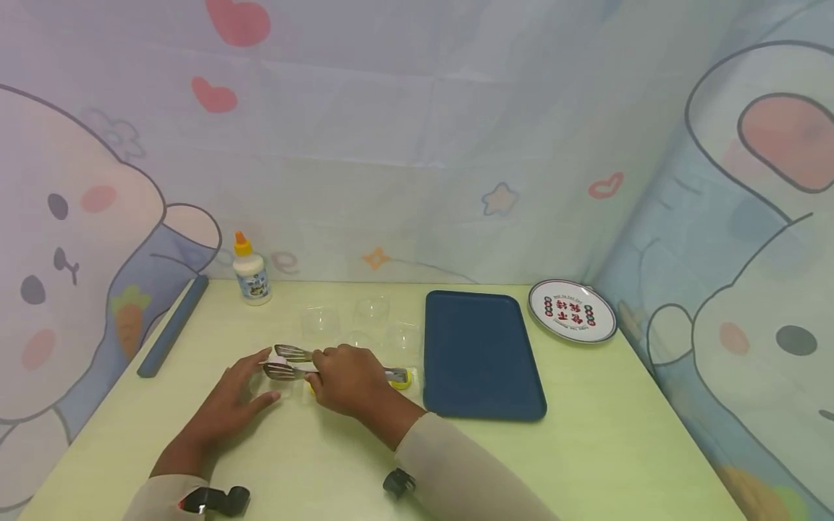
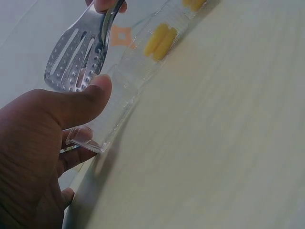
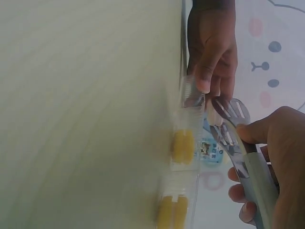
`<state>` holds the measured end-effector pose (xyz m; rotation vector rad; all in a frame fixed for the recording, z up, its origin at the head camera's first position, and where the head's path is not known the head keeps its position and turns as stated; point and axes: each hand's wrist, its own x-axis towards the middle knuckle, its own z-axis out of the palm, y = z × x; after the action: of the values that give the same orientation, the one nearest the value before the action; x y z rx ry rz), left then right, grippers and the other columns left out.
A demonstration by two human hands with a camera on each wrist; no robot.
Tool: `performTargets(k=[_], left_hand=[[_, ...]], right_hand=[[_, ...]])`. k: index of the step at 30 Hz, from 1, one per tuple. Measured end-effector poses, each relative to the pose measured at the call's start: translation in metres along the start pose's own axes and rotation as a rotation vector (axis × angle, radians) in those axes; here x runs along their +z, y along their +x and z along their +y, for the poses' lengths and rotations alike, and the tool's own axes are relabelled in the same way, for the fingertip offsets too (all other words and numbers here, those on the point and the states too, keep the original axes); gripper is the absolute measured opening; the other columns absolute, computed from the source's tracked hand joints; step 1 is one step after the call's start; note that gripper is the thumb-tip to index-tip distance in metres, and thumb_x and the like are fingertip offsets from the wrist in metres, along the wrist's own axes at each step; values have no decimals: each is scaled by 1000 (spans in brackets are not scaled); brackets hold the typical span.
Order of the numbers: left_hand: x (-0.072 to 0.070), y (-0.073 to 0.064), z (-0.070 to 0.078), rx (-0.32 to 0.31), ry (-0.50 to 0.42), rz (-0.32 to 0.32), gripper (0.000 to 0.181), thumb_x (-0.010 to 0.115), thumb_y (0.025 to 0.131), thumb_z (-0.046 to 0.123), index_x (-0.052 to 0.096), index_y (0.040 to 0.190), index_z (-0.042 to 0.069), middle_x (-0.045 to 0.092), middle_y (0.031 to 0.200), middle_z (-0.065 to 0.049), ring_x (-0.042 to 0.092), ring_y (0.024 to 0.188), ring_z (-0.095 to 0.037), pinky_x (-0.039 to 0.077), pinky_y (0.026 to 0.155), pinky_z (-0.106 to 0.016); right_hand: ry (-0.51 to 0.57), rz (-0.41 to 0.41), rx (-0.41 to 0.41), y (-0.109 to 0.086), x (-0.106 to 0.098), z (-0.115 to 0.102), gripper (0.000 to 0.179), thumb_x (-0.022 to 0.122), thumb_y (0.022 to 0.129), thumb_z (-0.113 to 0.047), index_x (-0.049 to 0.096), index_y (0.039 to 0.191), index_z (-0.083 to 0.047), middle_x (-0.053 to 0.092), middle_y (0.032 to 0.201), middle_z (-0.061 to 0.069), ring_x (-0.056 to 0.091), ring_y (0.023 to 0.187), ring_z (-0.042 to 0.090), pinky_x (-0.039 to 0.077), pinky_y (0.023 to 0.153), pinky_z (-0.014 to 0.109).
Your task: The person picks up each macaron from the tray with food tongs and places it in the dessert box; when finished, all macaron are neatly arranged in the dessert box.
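Observation:
My right hand point(image 1: 352, 380) grips metal serving tongs point(image 3: 233, 138) with slotted, perforated heads. Between the two heads sits a small pale piece point(image 3: 214, 114), and the tongs point left toward my other hand. A clear plastic tray point(image 2: 125, 81) with moulded compartments lies beneath the tongs. My left hand point(image 1: 228, 405) holds the tray's left end, thumb on one side and fingers on the other in the left wrist view. Yellow oblong pieces point(image 3: 183, 146) lie in the front compartments. In the head view, my right hand covers part of the tray.
A dark blue rectangular tray point(image 1: 482, 354) lies right of the clear one. Beyond it is a white plate point(image 1: 572, 329) with printed characters. A white bottle with an orange tip point(image 1: 253, 278) stands at the back left, and a dark blue-grey strip point(image 1: 172, 329) runs along the left edge.

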<state>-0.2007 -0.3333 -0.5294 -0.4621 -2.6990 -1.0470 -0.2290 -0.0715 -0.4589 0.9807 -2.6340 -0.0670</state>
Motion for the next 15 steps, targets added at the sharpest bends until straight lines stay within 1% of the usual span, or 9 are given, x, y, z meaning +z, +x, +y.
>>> performTargets(k=[3,8,11,15], left_hand=[[0,0,0,1,-2,-2,83,83,97,22,39,165,3,46,164,-33,37,152,-63,20,118,-89],[-1,0,2,-12,-16,2,83,83,97,21,40,164,0,46,163,-34,35,152,-66,18,118,-90],[-2,0,2,-10,-20,8,82,84,96,19,41,163,0,48,161,-35,36,151,-66,18,117,-91],[-1,0,1,-6,-14,11,82,85,95,18,42,162,-1,50,159,-34,38,150,-65,19,116,-92]], right_hand=[[-22,-37,-10,6,-1,-3,31,58,110,-49,77,119,-26,79,98,-14,75,87,6,59,65,27],[-44,-142,-15,15,-5,-11,30,59,109,-51,77,114,-27,77,93,-13,72,82,5,58,63,29],[-54,-205,-11,20,-8,-16,30,62,108,-53,77,112,-28,76,89,-12,69,75,6,57,61,29],[-61,-223,-10,24,-10,-20,27,66,106,-52,78,103,-29,73,83,-13,63,66,6,56,57,29]])
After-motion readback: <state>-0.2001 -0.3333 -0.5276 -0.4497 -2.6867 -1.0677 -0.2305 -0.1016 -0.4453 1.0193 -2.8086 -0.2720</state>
